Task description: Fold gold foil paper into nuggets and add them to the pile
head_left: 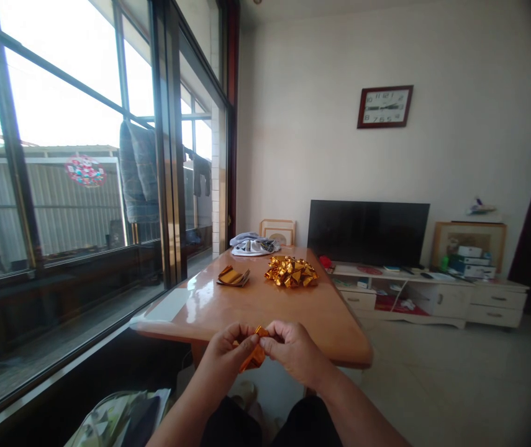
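Note:
Between my hands, just in front of the table's near edge, is a partly folded piece of shiny gold foil paper [254, 358]. My left hand [231, 349] pinches it from the left with thumb and fingers. From the right, the thumb and fingers of my right hand [288, 347] pinch its upper edge, close to the left thumb. On the table [246, 310] beyond lies a stack of flat gold foil sheets [233, 276], slightly curled. To the right of that stack is a pile of folded gold foil pieces [292, 272].
Folded clothes [253, 244] lie at the table's far end. A large window [69, 205] runs along the left. Behind the table's right side stand a television [368, 232] and a low white cabinet [451, 301]. A bag [116, 419] sits at the lower left.

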The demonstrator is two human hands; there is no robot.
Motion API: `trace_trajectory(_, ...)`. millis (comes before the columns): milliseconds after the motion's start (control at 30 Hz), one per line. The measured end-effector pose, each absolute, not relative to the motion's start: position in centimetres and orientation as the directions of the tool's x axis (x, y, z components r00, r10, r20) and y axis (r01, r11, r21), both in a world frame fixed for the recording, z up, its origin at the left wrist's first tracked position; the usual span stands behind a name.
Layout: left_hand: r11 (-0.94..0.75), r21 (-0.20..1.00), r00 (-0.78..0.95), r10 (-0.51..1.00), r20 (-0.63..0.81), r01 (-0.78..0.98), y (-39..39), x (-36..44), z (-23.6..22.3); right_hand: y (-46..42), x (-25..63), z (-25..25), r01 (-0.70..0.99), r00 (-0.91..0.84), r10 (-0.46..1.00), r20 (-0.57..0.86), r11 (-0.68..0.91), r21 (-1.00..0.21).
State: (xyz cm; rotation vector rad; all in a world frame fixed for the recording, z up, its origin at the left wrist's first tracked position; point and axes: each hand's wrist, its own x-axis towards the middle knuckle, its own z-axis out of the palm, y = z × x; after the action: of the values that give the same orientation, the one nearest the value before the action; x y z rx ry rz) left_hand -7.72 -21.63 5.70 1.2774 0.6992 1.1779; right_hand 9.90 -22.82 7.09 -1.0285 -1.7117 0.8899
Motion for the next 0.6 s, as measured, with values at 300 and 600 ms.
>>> trace_trajectory(300,-0.057,0.949,0.361,0.916,0.173,-0.309,-22.0,-7.7,6.5,-22.9,10.0,7.3,0.164,-0.293,0.883,0.366,0.423,-0.891)
trace_trajectory(600,-0.119,0.926,0.158,0.970,0.186,-0.359,-23.3,-7.0,7.4,-24.3,8.1,7.1,0.382,-0.003,0.715,0.699,0.647,-0.660)
